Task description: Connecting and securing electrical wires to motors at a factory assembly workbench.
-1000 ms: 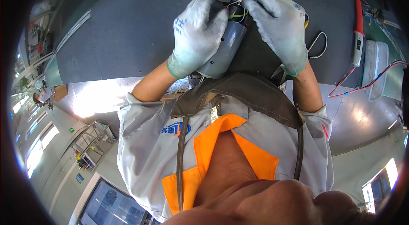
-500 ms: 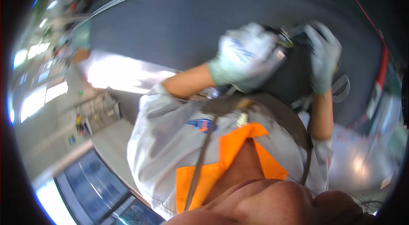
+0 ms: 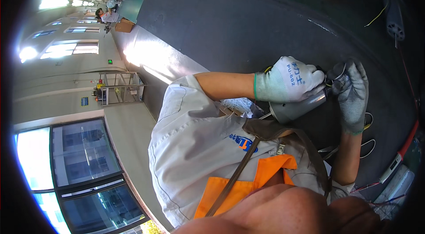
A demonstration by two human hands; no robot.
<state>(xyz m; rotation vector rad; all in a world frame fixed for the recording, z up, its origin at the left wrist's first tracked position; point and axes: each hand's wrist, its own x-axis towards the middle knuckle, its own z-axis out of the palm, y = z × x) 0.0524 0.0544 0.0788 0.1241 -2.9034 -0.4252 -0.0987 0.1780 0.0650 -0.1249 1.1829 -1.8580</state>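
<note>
Left hand (image 3: 290, 79), in a white knit glove with green cuff: fingers curled closely in on the wired end of a grey cylinder (image 3: 299, 109), palm and thumb laid along its upper side, the hold closed. Right hand (image 3: 353, 90), in a grey-stained glove: fingers bent and partly gathered at the same end; whether they pinch a lead cannot be told, the fingertips being dark against dark parts. Grey cylinder, one: directly beneath the left fingers, tilted, its wired end between the two hands, its plain end slanting down toward the wearer's brown apron (image 3: 265, 128). Wires (image 3: 328, 84), thin: in the gap between left and right fingertips. Dark work surface (image 3: 248, 26): spread beyond and around the fingers. Second grey cylinder (image 3: 394, 19), with a yellow lead (image 3: 376, 16): well apart, beyond the right fingers and to their right. Red-handled tool (image 3: 409, 139), with pale body: right of the right fingers and nearer the wearer. Clear tray (image 3: 395, 184): beside that tool, farther from the fingers. Cardboard box (image 3: 125, 26) and another person (image 3: 110, 16): far left of the left fingers.
</note>
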